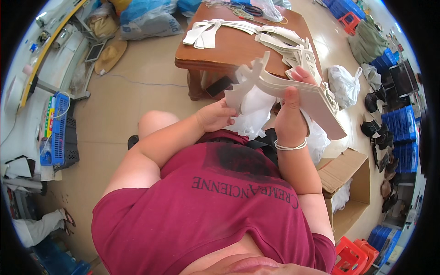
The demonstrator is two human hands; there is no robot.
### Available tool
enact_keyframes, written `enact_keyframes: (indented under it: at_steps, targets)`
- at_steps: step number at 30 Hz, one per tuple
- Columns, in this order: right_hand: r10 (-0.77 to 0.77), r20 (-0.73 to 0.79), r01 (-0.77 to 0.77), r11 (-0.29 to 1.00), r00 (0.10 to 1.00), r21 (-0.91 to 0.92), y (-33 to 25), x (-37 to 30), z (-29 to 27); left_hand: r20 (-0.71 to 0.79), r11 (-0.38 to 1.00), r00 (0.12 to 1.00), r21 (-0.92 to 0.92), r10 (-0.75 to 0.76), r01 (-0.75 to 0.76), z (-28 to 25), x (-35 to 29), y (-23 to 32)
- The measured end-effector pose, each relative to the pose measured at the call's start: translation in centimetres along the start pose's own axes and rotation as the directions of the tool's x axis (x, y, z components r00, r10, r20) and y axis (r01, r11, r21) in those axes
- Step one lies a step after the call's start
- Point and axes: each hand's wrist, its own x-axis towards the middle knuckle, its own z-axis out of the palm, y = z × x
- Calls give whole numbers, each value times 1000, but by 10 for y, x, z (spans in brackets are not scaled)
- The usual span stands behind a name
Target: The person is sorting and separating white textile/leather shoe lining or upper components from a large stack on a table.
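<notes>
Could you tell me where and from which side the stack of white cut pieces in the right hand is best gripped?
Grip the stack at mid-length, across its thin edge, where the right hand pinches it now. Come from below: the flat pieces fan apart at the far end near the left hand, so a mid pinch likely keeps them together.

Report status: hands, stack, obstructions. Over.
Right hand grips white cut-piece stack. Left hand pinches its near end. Wooden table just beyond, apart.
</notes>
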Motion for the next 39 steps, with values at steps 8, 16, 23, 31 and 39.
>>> enact_keyframes:
  at_steps: [8, 16, 23, 31, 39]
  targets:
    - [44, -168, -44, 999, 985, 5, 6, 11, -12, -10, 976, 997, 204, -75, 76, -10, 3, -2]
    - [-66, -136, 63, 998, 988, -32, 9, 11, -16, 133, 991, 983, -22, -128, 132, 8, 5, 10]
    - [-35, -181, 34, 999, 983, -8, 10, 10, -23, 94, 993, 996, 117, 6, -17, -12, -20, 60]
    - [-81, -54, 75, 990, 995, -118, 35, -4, -7, -98, 821, 902, -382, 421, -424, -25, -15, 81]
    - [-247, 145, 280, 914, 958, -294, 41, -15, 6, -293, 919, 938, -288, 183, -270, 16, -1, 54]
